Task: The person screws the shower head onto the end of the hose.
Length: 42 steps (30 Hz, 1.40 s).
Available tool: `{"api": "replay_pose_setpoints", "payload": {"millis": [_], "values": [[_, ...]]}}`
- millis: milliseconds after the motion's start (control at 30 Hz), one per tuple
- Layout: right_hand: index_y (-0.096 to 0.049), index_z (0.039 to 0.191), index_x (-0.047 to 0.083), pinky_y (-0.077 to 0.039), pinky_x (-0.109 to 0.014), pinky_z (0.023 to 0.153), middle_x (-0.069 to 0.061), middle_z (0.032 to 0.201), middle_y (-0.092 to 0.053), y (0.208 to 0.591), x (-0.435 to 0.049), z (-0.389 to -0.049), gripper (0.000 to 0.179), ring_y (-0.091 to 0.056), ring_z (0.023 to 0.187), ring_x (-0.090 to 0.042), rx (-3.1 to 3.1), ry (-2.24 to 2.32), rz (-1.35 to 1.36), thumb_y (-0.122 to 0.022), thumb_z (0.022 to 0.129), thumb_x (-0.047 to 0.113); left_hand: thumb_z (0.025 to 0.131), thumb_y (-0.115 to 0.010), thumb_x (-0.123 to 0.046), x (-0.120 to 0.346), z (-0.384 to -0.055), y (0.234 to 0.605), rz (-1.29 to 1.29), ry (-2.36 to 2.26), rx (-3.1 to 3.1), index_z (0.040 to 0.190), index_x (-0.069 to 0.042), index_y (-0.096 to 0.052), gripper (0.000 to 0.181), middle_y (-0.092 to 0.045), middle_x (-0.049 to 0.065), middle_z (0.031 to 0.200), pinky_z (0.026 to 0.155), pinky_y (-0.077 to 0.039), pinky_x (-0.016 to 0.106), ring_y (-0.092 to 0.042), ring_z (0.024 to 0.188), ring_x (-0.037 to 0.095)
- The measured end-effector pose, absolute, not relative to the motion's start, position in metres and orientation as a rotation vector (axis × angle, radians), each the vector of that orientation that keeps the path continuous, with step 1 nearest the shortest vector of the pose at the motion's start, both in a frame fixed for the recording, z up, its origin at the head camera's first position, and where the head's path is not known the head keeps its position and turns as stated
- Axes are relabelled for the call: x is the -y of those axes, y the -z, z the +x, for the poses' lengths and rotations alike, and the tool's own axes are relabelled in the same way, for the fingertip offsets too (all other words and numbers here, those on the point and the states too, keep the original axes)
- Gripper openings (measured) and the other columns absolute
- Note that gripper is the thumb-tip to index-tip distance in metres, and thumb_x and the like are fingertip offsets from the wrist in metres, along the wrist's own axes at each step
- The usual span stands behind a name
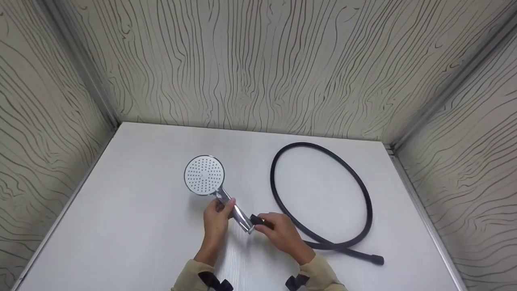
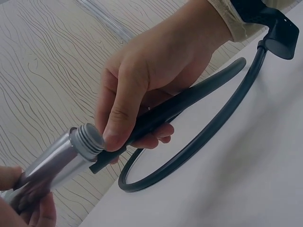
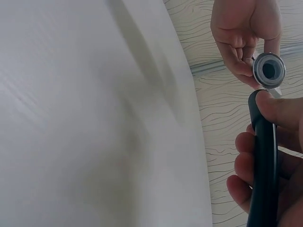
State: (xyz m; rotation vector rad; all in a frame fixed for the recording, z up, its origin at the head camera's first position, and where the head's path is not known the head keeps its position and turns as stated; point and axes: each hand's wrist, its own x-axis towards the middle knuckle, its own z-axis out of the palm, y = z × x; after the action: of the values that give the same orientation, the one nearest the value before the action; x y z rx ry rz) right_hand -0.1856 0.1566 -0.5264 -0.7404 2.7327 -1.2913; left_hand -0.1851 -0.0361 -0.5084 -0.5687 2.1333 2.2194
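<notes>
My left hand (image 1: 216, 220) grips the chrome handle of a shower head (image 1: 204, 175), its white round face turned up toward the head camera. The handle slants down to the right, and its bare threaded end (image 2: 88, 138) shows in the left wrist view. My right hand (image 1: 280, 230) pinches a black shower hose (image 2: 161, 113) near one end, thumb on top and fingers beneath. That hose end lies close beside the threaded end; whether they touch I cannot tell. In the right wrist view the handle's round opening (image 3: 269, 70) sits just above the hose tip.
The rest of the hose loops over the white table (image 1: 133, 194) on the right. Its other end, a black connector (image 1: 377, 259), lies near the front right. Wood-patterned panels (image 1: 250, 68) stand behind and at both sides, with grey metal posts (image 1: 80, 68) in the corners.
</notes>
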Motion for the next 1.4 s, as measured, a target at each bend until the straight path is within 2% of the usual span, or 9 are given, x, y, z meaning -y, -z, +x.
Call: {"api": "replay_pose_setpoints", "payload": {"millis": [233, 500, 800, 967, 1200, 1400], "values": [[-0.073, 0.094, 0.017, -0.04, -0.015, 0.058, 0.007, 0.071, -0.061, 0.526, -0.157, -0.184, 0.016, -0.045, 0.063, 0.001, -2.761, 1.261, -0.723, -0.065, 0.093, 0.031, 0.098, -0.059, -0.025, 0.04, -0.186, 0.505, -0.616, -2.237, -2.168, 0.126, 0.006, -0.052, 0.043, -0.067, 0.02, 0.114, 0.09, -0.056, 0.037, -0.07, 0.094, 0.019], [-0.072, 0.088, 0.016, -0.037, -0.014, 0.055, 0.008, 0.066, -0.056, 0.522, -0.156, -0.184, 0.017, -0.042, 0.061, 0.002, -2.756, 1.291, -0.766, -0.065, 0.092, 0.03, 0.098, -0.059, -0.027, 0.045, -0.191, 0.504, -0.698, -2.269, -2.174, 0.129, 0.005, -0.05, 0.046, -0.064, 0.022, 0.119, 0.093, -0.056, 0.037, -0.069, 0.102, 0.024], [-0.073, 0.089, 0.017, -0.039, -0.014, 0.056, 0.007, 0.068, -0.058, 0.52, -0.155, -0.182, 0.012, -0.044, 0.061, 0.002, -2.701, 1.298, -0.747, -0.067, 0.091, 0.027, 0.095, -0.063, -0.02, 0.041, -0.193, 0.505, -0.755, -2.386, -2.138, 0.123, 0.008, -0.054, 0.04, -0.065, 0.021, 0.109, 0.084, -0.058, 0.029, -0.067, 0.089, 0.017], [-0.074, 0.091, 0.013, -0.039, -0.015, 0.056, 0.006, 0.068, -0.058, 0.521, -0.154, -0.182, 0.015, -0.044, 0.062, 0.001, -2.701, 1.303, -0.737, -0.067, 0.091, 0.027, 0.095, -0.063, -0.019, 0.039, -0.192, 0.506, -0.762, -2.418, -2.15, 0.12, 0.007, -0.055, 0.037, -0.066, 0.021, 0.108, 0.083, -0.057, 0.028, -0.067, 0.089, 0.016], [-0.073, 0.091, 0.014, -0.039, -0.015, 0.056, 0.006, 0.07, -0.06, 0.521, -0.152, -0.18, 0.01, -0.044, 0.061, 0.001, -2.734, 1.288, -0.713, -0.069, 0.09, 0.023, 0.095, -0.063, -0.017, 0.037, -0.19, 0.509, -0.774, -2.452, -2.162, 0.123, 0.008, -0.054, 0.038, -0.065, 0.022, 0.109, 0.081, -0.057, 0.025, -0.068, 0.09, 0.018], [-0.073, 0.09, 0.014, -0.04, -0.014, 0.056, 0.005, 0.07, -0.061, 0.522, -0.151, -0.178, 0.011, -0.044, 0.061, 0.002, -2.74, 1.278, -0.746, -0.068, 0.091, 0.025, 0.093, -0.065, -0.015, 0.033, -0.189, 0.512, -0.804, -2.438, -2.202, 0.117, 0.007, -0.057, 0.034, -0.067, 0.022, 0.105, 0.076, -0.058, 0.022, -0.068, 0.087, 0.018]]}}
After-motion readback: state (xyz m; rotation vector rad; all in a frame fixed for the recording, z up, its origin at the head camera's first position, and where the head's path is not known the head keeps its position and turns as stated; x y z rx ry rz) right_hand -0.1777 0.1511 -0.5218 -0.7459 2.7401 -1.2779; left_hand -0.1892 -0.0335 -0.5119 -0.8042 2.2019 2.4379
